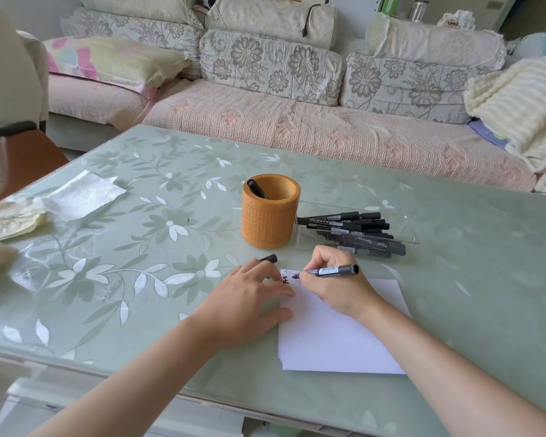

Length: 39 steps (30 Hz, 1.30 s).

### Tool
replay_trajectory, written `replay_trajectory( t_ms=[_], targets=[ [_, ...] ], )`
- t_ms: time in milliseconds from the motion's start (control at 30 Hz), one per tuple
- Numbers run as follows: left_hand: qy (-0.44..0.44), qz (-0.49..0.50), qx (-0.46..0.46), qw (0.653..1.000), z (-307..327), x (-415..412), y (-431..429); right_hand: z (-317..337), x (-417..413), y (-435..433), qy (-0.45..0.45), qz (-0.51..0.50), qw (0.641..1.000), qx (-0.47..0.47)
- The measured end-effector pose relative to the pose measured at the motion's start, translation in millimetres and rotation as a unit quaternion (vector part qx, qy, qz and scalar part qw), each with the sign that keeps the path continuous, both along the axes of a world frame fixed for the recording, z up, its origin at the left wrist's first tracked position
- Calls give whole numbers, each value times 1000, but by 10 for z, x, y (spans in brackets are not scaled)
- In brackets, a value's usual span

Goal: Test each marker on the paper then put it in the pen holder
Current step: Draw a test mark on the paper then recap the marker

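Observation:
My right hand (334,288) grips a black marker (331,271) with its tip on the top left corner of the white paper (338,342), where black marks show. My left hand (249,298) rests on the paper's left edge and holds the marker's cap (269,258) between its fingers. Behind the hands stands an orange pen holder (269,216) with one black marker (257,188) inside. Several black markers (356,233) lie piled in a clear tray (407,228) to the holder's right.
A white tissue (82,193) and crumpled cloth (10,219) lie at the table's left. The table (139,247) has a green floral glass top. A sofa (297,127) with cushions runs along the far side.

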<state>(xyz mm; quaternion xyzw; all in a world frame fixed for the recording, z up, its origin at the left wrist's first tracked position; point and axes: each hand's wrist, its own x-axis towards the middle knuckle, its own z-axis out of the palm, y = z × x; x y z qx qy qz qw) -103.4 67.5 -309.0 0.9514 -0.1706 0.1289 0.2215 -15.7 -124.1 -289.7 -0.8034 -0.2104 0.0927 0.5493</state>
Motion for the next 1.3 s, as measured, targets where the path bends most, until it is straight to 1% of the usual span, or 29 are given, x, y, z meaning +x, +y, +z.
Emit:
replay_trajectory(
  t_ms=[433, 633, 800, 1067, 1300],
  targets=[
    [-1, 2, -1, 1000, -4, 1, -8, 12, -27, 1, -11, 19, 999, -30],
    [7, 4, -9, 1000, 10, -6, -16, 6, -23, -11, -25, 16, 999, -27],
    [4, 4, -15, 1000, 8, -7, -15, 18, -18, -26, -14, 37, 999, -28],
    [0, -2, -16, 1000, -2, 1, -5, 5, -16, -21, -26, 31, 999, -27],
    [4, -2, -16, 1000, 16, 1, -12, 5, -25, -32, -18, 59, 998, -25]
  ],
)
